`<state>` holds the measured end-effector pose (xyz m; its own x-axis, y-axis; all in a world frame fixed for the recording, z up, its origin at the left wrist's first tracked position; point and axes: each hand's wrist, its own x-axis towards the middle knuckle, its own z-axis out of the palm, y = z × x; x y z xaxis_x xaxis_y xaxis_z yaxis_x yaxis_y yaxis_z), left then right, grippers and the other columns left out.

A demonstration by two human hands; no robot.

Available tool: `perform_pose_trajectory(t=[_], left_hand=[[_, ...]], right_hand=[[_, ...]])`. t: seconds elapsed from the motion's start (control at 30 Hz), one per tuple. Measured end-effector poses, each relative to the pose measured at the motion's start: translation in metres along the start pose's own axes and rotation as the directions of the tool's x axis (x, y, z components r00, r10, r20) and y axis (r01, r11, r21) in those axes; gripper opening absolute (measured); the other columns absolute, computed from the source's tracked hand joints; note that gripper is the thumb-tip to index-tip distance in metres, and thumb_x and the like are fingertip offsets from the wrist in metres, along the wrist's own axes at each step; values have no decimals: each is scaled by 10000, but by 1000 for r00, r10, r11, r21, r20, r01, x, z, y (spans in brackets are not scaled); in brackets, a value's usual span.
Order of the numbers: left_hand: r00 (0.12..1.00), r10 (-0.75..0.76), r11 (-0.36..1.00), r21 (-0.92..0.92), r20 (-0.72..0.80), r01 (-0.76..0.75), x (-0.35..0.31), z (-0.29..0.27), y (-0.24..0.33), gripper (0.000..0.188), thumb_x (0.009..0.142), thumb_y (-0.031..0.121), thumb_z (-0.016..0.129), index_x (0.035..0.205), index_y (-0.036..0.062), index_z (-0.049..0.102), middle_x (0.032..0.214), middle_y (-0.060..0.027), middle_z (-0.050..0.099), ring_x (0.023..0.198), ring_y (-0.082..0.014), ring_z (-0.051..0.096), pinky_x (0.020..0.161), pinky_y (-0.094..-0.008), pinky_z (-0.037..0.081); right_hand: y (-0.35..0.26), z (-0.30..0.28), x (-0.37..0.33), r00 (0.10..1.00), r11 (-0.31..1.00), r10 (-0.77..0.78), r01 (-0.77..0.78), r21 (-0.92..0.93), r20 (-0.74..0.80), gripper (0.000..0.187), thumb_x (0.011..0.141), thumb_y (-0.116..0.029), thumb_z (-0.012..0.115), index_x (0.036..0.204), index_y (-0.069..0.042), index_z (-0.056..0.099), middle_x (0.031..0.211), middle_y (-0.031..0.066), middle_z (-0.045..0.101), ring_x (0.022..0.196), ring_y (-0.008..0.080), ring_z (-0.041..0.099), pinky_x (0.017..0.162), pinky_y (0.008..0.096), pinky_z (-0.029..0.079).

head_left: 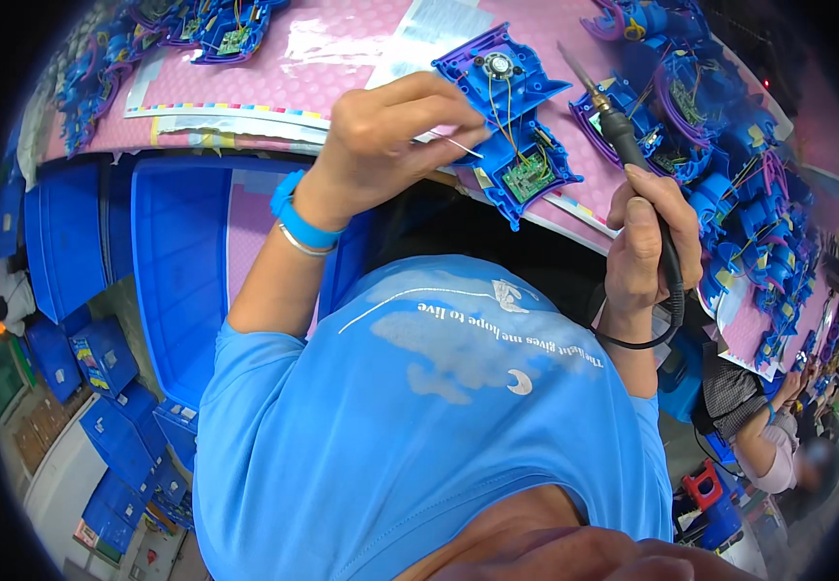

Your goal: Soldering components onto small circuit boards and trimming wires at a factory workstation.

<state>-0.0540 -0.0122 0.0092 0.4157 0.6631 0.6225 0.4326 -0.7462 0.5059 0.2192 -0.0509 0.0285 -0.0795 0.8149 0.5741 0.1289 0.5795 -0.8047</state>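
My right hand (654, 237) is wrapped round the black handle of a soldering iron (618, 131), whose metal tip points up and away over the bench. Pinched between the fingers of my left hand (390, 136) is a thin pale wire (460, 145), its free end near the blue housing. That blue plastic housing (536, 89) lies open at the bench edge, just right of my left hand. Inside it sit a round speaker (498, 66) and a green circuit board (529, 178), joined by thin yellowish wires. The iron's tip is apart from both.
Many similar blue housings (720, 194) are heaped along the right of the pink bench (294, 73), with others (235, 39) at the far left. A blue bin (179, 281) stands below the bench at left. Another person's arm (761, 441) shows at lower right.
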Motion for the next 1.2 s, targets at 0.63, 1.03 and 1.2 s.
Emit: perform_pose_trajectory(t=[0.63, 1.03, 1.2], left_hand=[[937, -33, 915, 388, 347, -112, 24, -88, -79, 264, 798, -71, 642, 1022, 67, 662, 987, -124, 662, 837, -360, 682, 691, -415, 532], [938, -168, 893, 449, 302, 16, 25, -166, -149, 319, 797, -133, 611, 1066, 30, 665, 1084, -137, 701, 918, -383, 688, 788, -380, 543], [994, 88, 865, 501, -66, -43, 44, -89, -47, 279, 870, -115, 604, 1058, 47, 730, 1046, -117, 730, 860, -284, 732, 708, -322, 582]], right_hand=[[-12, -23, -18, 978, 999, 34, -37, -9, -207, 242, 976, -52, 560, 1132, 107, 654, 739, 101, 586, 632, 135, 520, 582, 262, 413], [-9, -30, -6, 958, 997, -18, -4, -76, -286, 247, 987, -56, 564, 1164, 91, 655, 759, 106, 606, 645, 140, 527, 579, 267, 409], [4, -36, -9, 956, 972, -67, -3, -236, -285, 228, 1015, -48, 559, 1180, 80, 652, 835, 127, 655, 720, 165, 598, 648, 288, 490]])
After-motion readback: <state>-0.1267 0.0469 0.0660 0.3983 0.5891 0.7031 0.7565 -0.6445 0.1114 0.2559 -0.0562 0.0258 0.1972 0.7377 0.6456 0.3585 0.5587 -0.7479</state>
